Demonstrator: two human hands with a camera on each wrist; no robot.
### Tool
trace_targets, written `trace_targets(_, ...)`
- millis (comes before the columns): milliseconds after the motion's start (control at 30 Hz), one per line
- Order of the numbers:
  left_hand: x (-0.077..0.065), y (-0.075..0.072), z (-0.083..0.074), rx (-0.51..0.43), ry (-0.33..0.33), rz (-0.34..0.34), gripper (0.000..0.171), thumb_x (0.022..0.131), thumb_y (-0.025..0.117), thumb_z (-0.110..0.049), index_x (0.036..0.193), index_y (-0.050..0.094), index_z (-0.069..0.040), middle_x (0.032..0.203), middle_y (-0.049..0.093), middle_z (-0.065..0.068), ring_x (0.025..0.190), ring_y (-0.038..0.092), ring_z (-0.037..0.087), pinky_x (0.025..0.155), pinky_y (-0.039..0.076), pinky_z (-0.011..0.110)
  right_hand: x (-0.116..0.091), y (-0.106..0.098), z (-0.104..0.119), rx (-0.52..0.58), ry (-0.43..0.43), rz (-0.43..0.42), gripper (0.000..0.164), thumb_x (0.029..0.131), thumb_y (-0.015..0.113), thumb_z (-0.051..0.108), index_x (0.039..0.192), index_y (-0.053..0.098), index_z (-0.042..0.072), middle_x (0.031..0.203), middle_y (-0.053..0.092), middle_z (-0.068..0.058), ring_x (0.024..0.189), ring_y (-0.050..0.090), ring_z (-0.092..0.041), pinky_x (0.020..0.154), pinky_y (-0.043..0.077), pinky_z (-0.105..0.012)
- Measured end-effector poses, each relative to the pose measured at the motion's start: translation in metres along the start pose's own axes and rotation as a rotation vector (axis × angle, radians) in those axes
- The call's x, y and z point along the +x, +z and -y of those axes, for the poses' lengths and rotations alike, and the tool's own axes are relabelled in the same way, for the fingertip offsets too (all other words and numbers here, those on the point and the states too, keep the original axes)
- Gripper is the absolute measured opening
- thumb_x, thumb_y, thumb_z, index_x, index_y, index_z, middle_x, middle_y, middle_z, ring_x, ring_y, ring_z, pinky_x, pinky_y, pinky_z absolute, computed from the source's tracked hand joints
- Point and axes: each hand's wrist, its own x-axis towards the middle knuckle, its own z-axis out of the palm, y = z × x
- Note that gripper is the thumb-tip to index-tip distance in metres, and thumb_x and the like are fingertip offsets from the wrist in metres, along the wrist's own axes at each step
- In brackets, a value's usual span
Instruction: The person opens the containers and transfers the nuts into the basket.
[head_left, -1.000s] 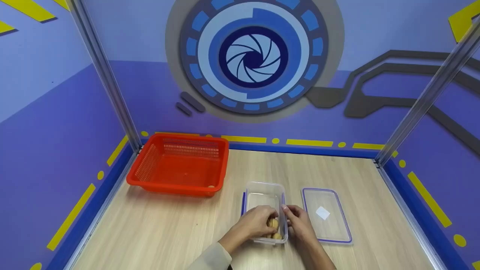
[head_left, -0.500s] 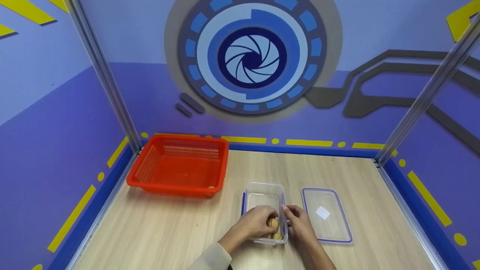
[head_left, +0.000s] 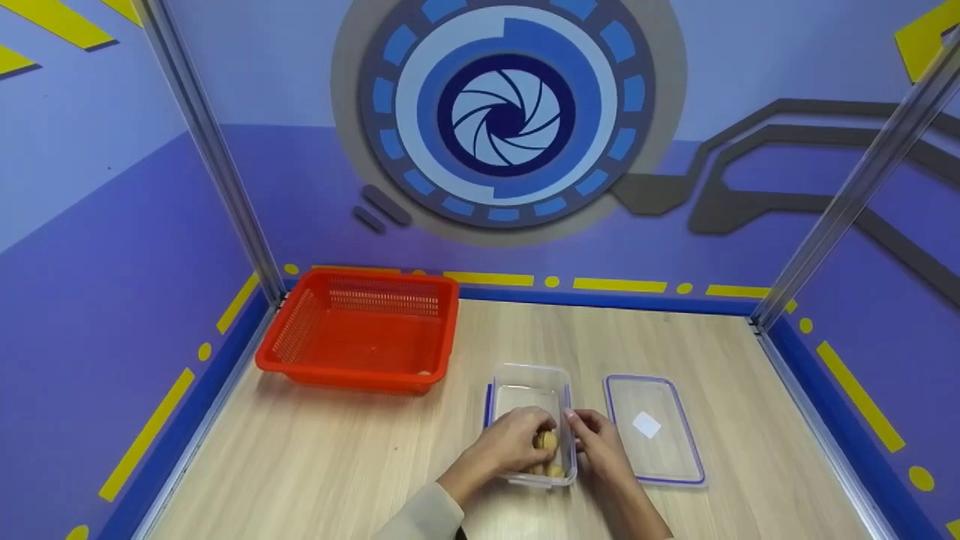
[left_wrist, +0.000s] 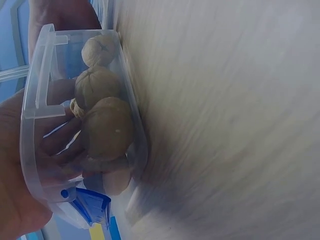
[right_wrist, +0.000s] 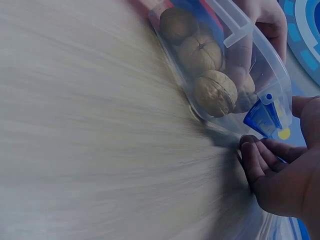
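Two hands at the clear container [head_left: 531,377]: both engaged; left hand [head_left: 511,441] reaches inside over its left edge, right hand [head_left: 601,448] stands outside its right wall.
Left hand, condition: fingers bent down, thumb opposed, pinching one walnut [head_left: 550,441]; the undersides of the fingers are partly hidden.
Right hand, condition: holding the container's right side, thumb at the rim, fingers curled by the blue latch [right_wrist: 264,118]; exact fingertip contact cannot be told.
Pinched walnut, bearing: between left thumb and fingers, within the container's near half, toward its right wall; left hand is the nearer, that wall lying between walnut and right hand.
Other walnuts [right_wrist: 215,94]: grouped low at the container's near end, bunched close; at least three seen, full count hidden.
Container, long axis: runs away from the person, upright, top uncovered; bare floor shows in its far half.
Lid [head_left: 667,450]: flat, right of the container and past the right hand, long axis roughly parallel to it; white square [head_left: 646,425] on its face.
Red basket [head_left: 337,372]: left of and beyond the container, well apart; one pale spot in its near right corner, too small to identify.
Surface: pale wood-grain table [head_left: 300,465] beneath the container.
Room: printed blue-purple back wall [head_left: 285,187] beyond the container, metal posts [head_left: 225,174] at both far corners.
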Motion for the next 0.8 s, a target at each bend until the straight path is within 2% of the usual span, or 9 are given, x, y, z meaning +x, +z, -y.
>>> trace_targets(267,0.002,-0.004,0.000,-0.052,0.000,-0.011,0.032,0.088,0.085,-0.017,0.116,0.074,-0.006,0.108,0.072,0.002,0.098,0.064,0.010,0.091,0.055,0.026,0.000,0.000,0.001,-0.011,0.024,-0.008,0.043,0.107,0.065,0.029,0.126,0.064,-0.010,0.108,0.070,-0.015,0.086,0.067,-0.021,0.071,0.058,-0.032)
trace_targets(400,0.003,-0.013,-0.003,-0.069,0.009,-0.011,0.032,0.089,0.085,-0.017,0.117,0.074,-0.006,0.110,0.072,0.002,0.101,0.065,0.010,0.093,0.054,0.026,0.002,0.001,0.001,-0.014,0.025,-0.013,0.043,0.108,0.064,0.028,0.127,0.064,-0.010,0.107,0.070,-0.013,0.082,0.066,-0.020,0.070,0.058,-0.031)
trace_targets(567,0.000,-0.033,-0.003,-0.087,0.041,-0.030,0.033,0.091,0.084,-0.019,0.120,0.073,-0.007,0.114,0.073,0.000,0.105,0.066,0.011,0.096,0.054,0.026,0.000,0.002,0.008,0.009,0.014,-0.007,0.040,0.109,0.062,0.022,0.125,0.063,-0.014,0.108,0.069,-0.021,0.086,0.068,-0.027,0.068,0.058,-0.031)
trace_targets(700,-0.008,-0.054,0.003,-0.112,0.026,-0.058,0.036,0.094,0.082,-0.023,0.125,0.072,-0.007,0.118,0.072,0.000,0.108,0.066,0.012,0.098,0.055,0.028,-0.010,0.003,0.025,0.034,0.014,0.003,0.036,0.108,0.062,0.017,0.123,0.063,-0.016,0.109,0.067,-0.028,0.088,0.068,-0.032,0.068,0.058,-0.031)
trace_targets(800,-0.013,-0.073,0.010,-0.142,0.011,-0.103,0.038,0.094,0.083,-0.024,0.126,0.072,-0.005,0.119,0.072,0.002,0.107,0.067,0.016,0.096,0.056,0.030,-0.010,0.003,0.023,0.027,0.012,-0.011,0.034,0.108,0.062,0.015,0.122,0.063,-0.016,0.107,0.067,-0.027,0.085,0.068,-0.031,0.067,0.057,-0.029)
